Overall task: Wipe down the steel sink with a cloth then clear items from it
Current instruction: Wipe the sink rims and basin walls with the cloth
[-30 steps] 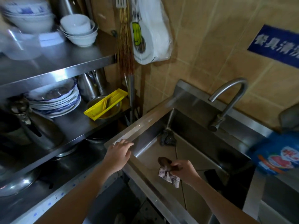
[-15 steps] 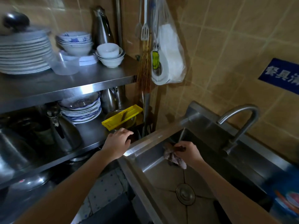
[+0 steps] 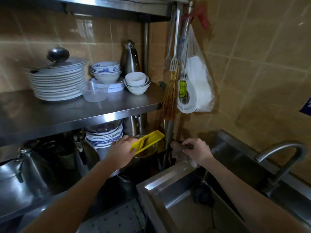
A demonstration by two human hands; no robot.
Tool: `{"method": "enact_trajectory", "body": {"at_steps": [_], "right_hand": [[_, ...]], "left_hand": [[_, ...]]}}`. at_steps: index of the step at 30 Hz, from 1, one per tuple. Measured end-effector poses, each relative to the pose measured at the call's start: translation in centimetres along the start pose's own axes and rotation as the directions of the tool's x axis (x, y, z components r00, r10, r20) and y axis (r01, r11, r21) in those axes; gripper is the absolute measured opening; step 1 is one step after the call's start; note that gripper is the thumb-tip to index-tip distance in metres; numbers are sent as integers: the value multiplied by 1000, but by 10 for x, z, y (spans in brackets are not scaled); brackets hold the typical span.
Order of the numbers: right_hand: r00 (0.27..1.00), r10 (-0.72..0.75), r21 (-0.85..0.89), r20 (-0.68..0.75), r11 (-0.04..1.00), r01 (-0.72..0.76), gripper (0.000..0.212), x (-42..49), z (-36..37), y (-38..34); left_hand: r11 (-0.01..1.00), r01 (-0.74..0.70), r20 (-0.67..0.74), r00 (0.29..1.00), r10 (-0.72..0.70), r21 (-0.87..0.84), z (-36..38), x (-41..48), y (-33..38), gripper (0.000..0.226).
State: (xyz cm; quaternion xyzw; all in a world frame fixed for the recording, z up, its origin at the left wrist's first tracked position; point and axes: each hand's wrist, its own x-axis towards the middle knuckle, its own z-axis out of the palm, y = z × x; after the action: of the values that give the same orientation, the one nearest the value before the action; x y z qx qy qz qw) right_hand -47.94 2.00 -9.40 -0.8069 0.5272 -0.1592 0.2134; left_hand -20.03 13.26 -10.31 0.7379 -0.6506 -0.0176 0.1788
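The left hand [image 3: 123,148] curls round the near end of a yellow slicer [image 3: 148,140], thumb below and fingers on top. The slicer lies across a shallow bowl [image 3: 148,151] on the lower rack shelf; what the bowl holds cannot be told. The right hand [image 3: 197,152] is clenched on a pale cloth [image 3: 186,159] together with a dark brown object [image 3: 176,145] that sticks out to the left of the fingers. The cloth hangs below the palm, just over the far left corner of the steel sink [image 3: 161,180], between the rack and the basin.

The sink lies below and to the right of both hands. In it a dark scrubber [image 3: 203,195] rests against the far wall. The faucet [image 3: 284,157] curves over the basin's right side, well apart from the hands.

Beside the left hand, a stack of blue-rimmed plates [image 3: 105,137] carries a clear bowl on top. A steel kettle [image 3: 32,167] stands further left. On the shelf above are a stack of white plates [image 3: 57,86] capped by a pot lid [image 3: 58,60], a clear plastic container [image 3: 94,93] that looks empty, nested blue-patterned bowls [image 3: 105,71], small white bowls [image 3: 137,83] and a steel jug [image 3: 130,58]. A plastic bag [image 3: 200,68] hanging from the rack post holds a white paper roll.
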Motion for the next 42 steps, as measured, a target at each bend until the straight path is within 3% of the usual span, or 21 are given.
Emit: {"method": "enact_trajectory", "body": {"at_steps": [6,24,42], "right_hand": [[999,-24,8,-48,1000,24,23,49,8,-54],[978,-118,103,-170,985,137,19,222,38,-229],[979,-137,36,-148,989,143,28,288,105,-248]], "left_hand": [[1000,2,-88,996,0,20,-38,35,-45,34],[992,120,-103,988,-116,29,-105,133,-184,38],[995,100,-114,989,-98,14,-80,163,-232,37]]}}
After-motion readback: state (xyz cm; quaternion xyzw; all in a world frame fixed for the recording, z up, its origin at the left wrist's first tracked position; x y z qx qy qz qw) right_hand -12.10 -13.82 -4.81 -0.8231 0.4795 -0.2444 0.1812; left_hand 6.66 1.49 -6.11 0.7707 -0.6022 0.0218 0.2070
